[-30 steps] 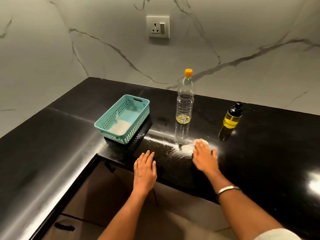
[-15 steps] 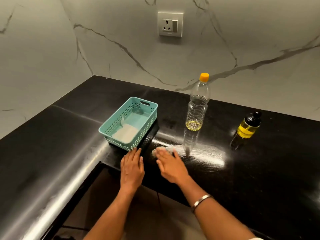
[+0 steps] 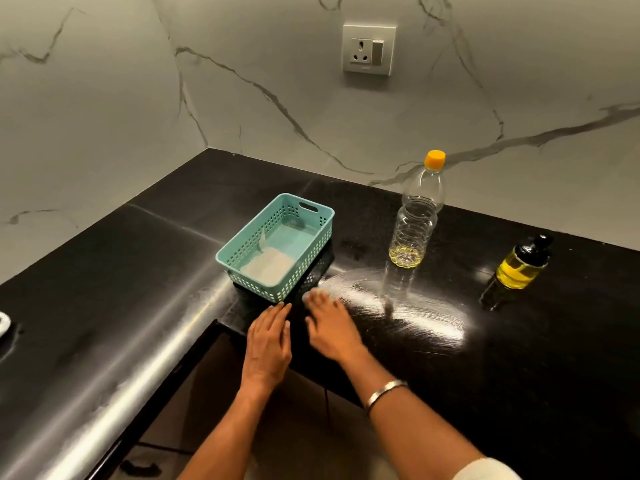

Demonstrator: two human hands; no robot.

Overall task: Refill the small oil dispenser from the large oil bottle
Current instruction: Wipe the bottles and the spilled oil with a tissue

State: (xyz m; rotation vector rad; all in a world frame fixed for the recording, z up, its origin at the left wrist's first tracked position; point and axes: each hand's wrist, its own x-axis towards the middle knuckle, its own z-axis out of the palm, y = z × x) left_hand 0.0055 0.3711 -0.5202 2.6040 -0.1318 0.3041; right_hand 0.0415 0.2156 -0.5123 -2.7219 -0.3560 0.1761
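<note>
The large clear oil bottle (image 3: 416, 216) stands upright with its orange cap on and a thin layer of oil at the bottom. To its right, the small oil dispenser (image 3: 520, 266) has a black top and is mostly full of yellow oil. My right hand (image 3: 330, 329) lies flat on the black counter (image 3: 519, 375) in front of the basket, fingers straight, pressing a small white cloth (image 3: 307, 296) that peeks out at the fingertips. My left hand (image 3: 268, 342) rests flat on the counter edge beside it. Neither hand touches a bottle.
A teal perforated basket (image 3: 313, 233) with a white sheet inside sits just beyond my fingertips. Wet wipe streaks (image 3: 408, 306) shine in front of the large bottle. A wall socket (image 3: 369, 50) is on the marble backsplash. A white object (image 3: 2, 323) pokes in at the far left.
My right hand has slid left along the counter with the cloth, from in front of the bottle to beside the basket, leaving streaks. My left hand has shifted forward slightly.
</note>
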